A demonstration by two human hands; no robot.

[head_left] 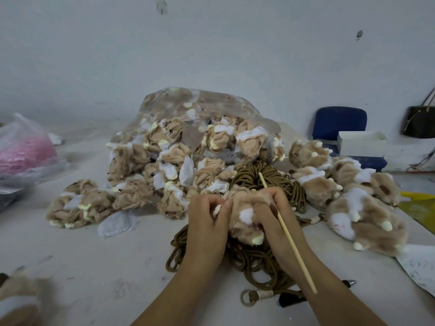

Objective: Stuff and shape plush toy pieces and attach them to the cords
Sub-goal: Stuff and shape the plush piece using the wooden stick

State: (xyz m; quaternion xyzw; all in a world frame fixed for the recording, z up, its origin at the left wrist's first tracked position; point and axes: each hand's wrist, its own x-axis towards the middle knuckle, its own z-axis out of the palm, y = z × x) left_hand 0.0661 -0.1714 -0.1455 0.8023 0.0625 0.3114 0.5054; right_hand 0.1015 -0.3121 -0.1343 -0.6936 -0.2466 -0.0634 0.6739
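Left hand (207,222) pinches the plush paw (244,223); right hand (270,208) curls its grip round paw and stick (297,251).

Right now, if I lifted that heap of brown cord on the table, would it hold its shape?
Probably not: the brown cord lies in loose, sagging loops on the table, so it looks floppy. Overlapping loops would likely tangle and trail. The bound end looks stiffer and might swing.
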